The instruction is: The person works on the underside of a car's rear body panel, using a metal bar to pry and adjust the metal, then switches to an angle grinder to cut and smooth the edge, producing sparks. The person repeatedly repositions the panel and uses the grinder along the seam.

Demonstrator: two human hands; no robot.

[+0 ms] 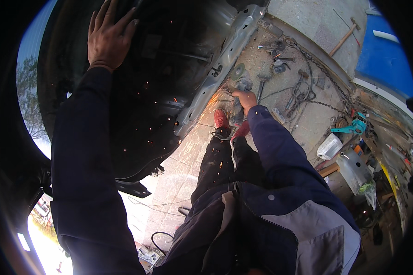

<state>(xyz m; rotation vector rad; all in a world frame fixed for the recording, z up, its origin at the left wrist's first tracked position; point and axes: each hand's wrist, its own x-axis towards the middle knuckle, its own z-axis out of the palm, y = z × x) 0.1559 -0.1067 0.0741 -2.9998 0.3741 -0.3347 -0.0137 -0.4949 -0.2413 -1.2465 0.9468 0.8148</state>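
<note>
My right hand is wrapped round a grey angle grinder, held low in front of my legs. The grinder is beside the bare metal sill of a car body, and orange sparks spray from between them. More sparks hang scattered over the dark body and my trousers. Up at the top left, my left hand lies with fingers spread against the dark car body, holding nothing. The exact spot where the disc meets the metal is too small to make out.
On the concrete right of the sill lie loose tools, cables and a chain. A wooden-handled hammer rests farther off by a blue panel. A teal tool, a white container and scrap crowd the right side. My red shoes stand near the grinder.
</note>
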